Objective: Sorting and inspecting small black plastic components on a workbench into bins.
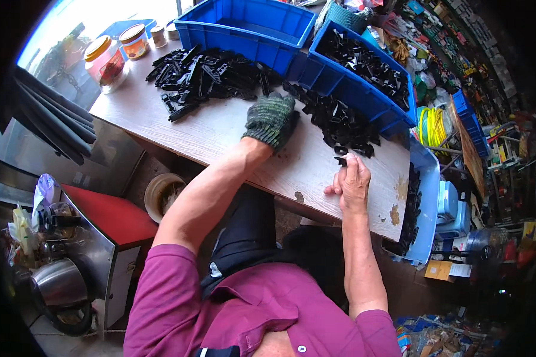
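My left hand (271, 121) wears a dark green mottled knit glove and rests low over the table, back upward. Its fingers curl under, and whatever they close on is hidden. Just beyond it lies the right end of a heap of long black plastic parts (211, 77). Bare, my right hand (355, 183) pinches a small black plastic piece (341, 160) between thumb and forefinger above the table's near right side. A second heap, of shorter black plastic pieces (342, 125), spreads directly beyond this hand.
Along the table's (208, 137) far side stand a blue crate (244, 41) and another blue crate (354, 89) filled with black pieces. Jars (105, 62) occupy the far left corner. A light blue tub (427, 202) with black parts sits beyond the right edge. A red-topped cabinet (107, 211) stands left.
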The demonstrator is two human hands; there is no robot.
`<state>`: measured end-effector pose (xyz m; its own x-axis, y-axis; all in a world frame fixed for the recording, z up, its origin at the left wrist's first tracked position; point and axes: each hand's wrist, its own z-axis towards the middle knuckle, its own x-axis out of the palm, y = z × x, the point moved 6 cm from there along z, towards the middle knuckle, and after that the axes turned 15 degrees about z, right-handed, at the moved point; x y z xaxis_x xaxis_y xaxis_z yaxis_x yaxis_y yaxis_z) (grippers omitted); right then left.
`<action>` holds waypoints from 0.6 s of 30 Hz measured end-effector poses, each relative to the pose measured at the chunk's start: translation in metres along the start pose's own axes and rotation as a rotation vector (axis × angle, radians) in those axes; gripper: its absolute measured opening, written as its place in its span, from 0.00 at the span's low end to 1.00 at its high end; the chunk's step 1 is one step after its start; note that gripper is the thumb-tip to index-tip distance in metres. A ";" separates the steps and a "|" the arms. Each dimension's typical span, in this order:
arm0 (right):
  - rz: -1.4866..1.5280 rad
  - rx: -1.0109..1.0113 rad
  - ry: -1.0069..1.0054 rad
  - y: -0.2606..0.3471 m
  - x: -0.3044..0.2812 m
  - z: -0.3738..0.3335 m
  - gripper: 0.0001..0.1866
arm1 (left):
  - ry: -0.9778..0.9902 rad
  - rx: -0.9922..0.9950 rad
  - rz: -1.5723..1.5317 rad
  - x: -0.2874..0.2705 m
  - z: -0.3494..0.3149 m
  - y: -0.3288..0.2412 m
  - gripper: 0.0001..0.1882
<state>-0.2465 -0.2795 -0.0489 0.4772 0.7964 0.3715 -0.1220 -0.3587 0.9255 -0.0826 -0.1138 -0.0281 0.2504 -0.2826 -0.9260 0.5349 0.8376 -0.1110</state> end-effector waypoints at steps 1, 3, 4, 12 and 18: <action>0.000 0.001 -0.007 0.000 0.000 0.000 0.16 | 0.004 0.005 -0.003 -0.002 -0.005 -0.001 0.15; 0.020 -0.015 -0.030 0.002 -0.001 -0.001 0.16 | -0.001 0.079 0.081 -0.008 -0.016 -0.007 0.14; 0.024 -0.024 -0.046 0.003 -0.002 -0.001 0.16 | -0.008 0.089 0.073 -0.017 -0.027 -0.011 0.14; 0.063 -0.033 -0.094 0.002 -0.004 -0.003 0.14 | -0.130 0.095 0.088 -0.027 -0.056 -0.010 0.10; 0.110 -0.117 -0.155 0.002 -0.017 0.001 0.13 | -0.010 0.210 -0.452 -0.030 -0.075 -0.060 0.09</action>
<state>-0.2542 -0.2939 -0.0535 0.5821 0.6684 0.4631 -0.2762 -0.3731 0.8857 -0.1826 -0.1205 -0.0208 -0.0365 -0.6013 -0.7982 0.7425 0.5183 -0.4244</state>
